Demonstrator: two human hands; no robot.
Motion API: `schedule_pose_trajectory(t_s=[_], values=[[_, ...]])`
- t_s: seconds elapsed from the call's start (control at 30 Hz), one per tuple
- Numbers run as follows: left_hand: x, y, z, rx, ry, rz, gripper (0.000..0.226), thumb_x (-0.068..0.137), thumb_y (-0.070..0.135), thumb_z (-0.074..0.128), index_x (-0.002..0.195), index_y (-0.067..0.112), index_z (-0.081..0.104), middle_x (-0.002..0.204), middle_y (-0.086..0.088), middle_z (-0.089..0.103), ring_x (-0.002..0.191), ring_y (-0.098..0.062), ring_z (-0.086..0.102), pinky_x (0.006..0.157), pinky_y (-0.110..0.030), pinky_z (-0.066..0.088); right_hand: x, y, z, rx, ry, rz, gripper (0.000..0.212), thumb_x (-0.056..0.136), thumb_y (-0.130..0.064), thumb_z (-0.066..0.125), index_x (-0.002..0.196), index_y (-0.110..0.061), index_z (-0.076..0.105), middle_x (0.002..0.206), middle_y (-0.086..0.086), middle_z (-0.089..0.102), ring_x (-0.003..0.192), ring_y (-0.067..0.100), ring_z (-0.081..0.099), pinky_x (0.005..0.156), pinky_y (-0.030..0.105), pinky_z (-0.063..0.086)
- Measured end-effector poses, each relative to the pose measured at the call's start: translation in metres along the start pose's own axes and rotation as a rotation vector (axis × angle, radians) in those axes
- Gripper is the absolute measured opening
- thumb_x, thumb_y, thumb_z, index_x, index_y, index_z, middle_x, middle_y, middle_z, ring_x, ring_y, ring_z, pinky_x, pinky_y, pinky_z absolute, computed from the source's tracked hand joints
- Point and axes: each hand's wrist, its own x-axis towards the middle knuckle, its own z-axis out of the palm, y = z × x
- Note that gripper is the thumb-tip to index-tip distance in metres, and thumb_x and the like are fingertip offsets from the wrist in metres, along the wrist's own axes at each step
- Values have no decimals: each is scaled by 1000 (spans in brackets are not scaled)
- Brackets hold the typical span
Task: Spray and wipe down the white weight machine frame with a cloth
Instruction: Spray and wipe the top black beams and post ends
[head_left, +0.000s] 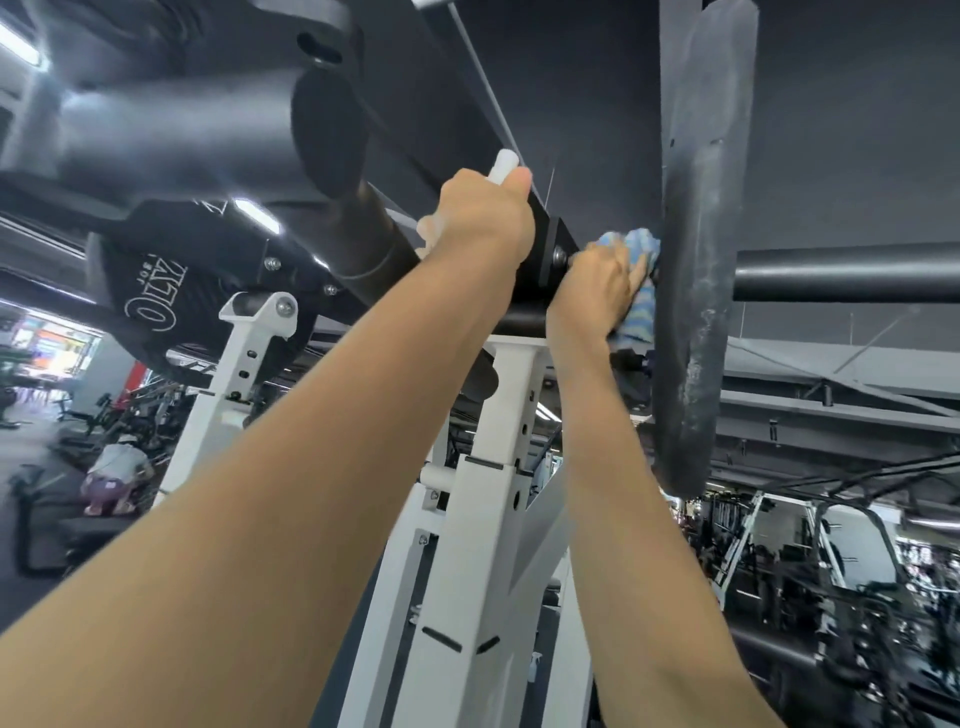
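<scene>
Cloth (636, 270), blue and striped, is bunched in the right hand (602, 291), whose curled fingers press it against the inner face of the black weight plate (701, 260). The left hand (478, 218) grips a white object (505, 166); only its top end shows. The white machine frame (498, 467) stands just below both hands and carries the black bar (852, 273).

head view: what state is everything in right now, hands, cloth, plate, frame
left hand: raised, grips a white object that is mostly hidden
right hand: raised, holds the cloth
cloth: bunched, pressed against the weight plate
weight plate: loaded on the bar, edge-on, scuffed
white frame: upright, neither hand on it
</scene>
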Motion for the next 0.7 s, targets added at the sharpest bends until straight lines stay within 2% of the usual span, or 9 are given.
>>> schedule_pose_trajectory(t_s=[0.1,0.2,0.27,0.37,0.43,0.5,0.6,0.63,0.7], values=[[-2,-1,1,3,-21,6,38,103,38,38,131,14,49,104,-4,48,128,-29,45,106,-37,36,-10,1,23,6,34,21,36,94,3,37,121,-12,57,123,10,54,114,27,50,84,34,38],[0,-2,2,44,-26,37,39,104,38,36,132,14,48,103,-5,50,127,-29,46,101,-36,36,-41,0,28,179,146,-197,36,91,3,42,121,-14,53,116,6,55,106,26,51,94,39,34],[1,0,2,84,-38,42,42,104,40,35,136,15,45,106,-1,46,127,-29,46,103,-36,36,-55,0,36,165,226,-338,31,91,0,45,120,-8,52,116,10,55,100,28,53,96,46,36],[0,-1,2,120,-25,64,44,104,41,34,138,15,44,116,-2,51,128,-29,47,106,-37,36,-60,13,58,-22,51,-583,33,82,9,52,111,-6,57,116,12,55,100,32,52,90,42,28],[0,-2,1,114,-27,74,45,105,41,34,139,15,46,129,-4,54,126,-27,48,93,-31,39,-57,19,53,-9,-25,-738,34,76,15,56,101,-6,62,106,10,61,100,32,53,83,39,23],[-2,-2,2,105,-39,84,46,105,40,33,140,13,46,132,-4,54,122,-26,50,81,-27,34,-55,18,38,30,-168,-857,37,76,18,51,103,-5,62,105,7,60,105,26,50,84,37,23],[-1,-3,1,93,-40,106,46,105,39,34,138,11,48,126,-6,55,115,-25,53,80,-25,33,-59,11,33,121,-435,-820,35,88,8,41,115,-7,56,113,0,54,101,11,33,99,30,24],[-2,-2,1,95,-47,110,46,105,39,35,139,10,47,128,-7,55,113,-25,53,81,-25,34,-68,12,33,148,-440,-756,38,86,9,41,116,-7,57,115,3,56,104,14,37,100,29,25],[-3,-3,2,91,-64,109,47,105,39,35,139,9,46,133,-8,54,113,-26,52,83,-28,36,-91,24,44,123,-213,-671,42,72,16,53,105,-7,64,103,6,64,99,25,55,89,34,37]])
